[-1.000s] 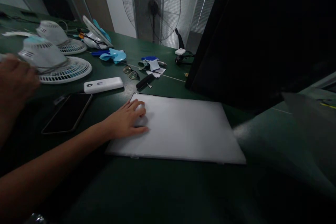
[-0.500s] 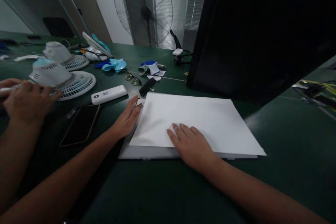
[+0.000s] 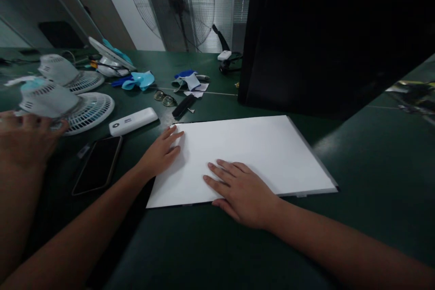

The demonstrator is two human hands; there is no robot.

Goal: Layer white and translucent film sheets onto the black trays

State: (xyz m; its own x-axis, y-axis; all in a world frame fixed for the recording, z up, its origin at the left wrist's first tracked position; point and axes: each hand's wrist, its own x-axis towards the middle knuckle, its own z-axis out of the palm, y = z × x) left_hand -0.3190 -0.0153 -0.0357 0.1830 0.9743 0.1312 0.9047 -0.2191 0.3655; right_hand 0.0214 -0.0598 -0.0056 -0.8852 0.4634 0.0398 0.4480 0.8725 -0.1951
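Note:
A white sheet [image 3: 251,154] lies flat on a thin panel [image 3: 316,188] on the dark green table [image 3: 374,154]. My right hand [image 3: 243,192] rests palm down on the sheet's near edge, fingers spread. Flat at the sheet's left edge lies my left hand [image 3: 159,154], its fingers stretched out toward the far left corner. Neither hand holds anything.
Another person's hand [image 3: 25,138] is at the far left by two white fan housings [image 3: 57,99]. A black phone [image 3: 98,163], a white remote-like device [image 3: 134,121], glasses [image 3: 165,98] and blue parts [image 3: 139,80] lie left of the sheet. A large black panel [image 3: 326,36] stands behind.
The sheet now lies squared on the panel, where before it sat skewed. My right hand came into view a second ago and has settled on the near edge. My left hand shifted slightly left.

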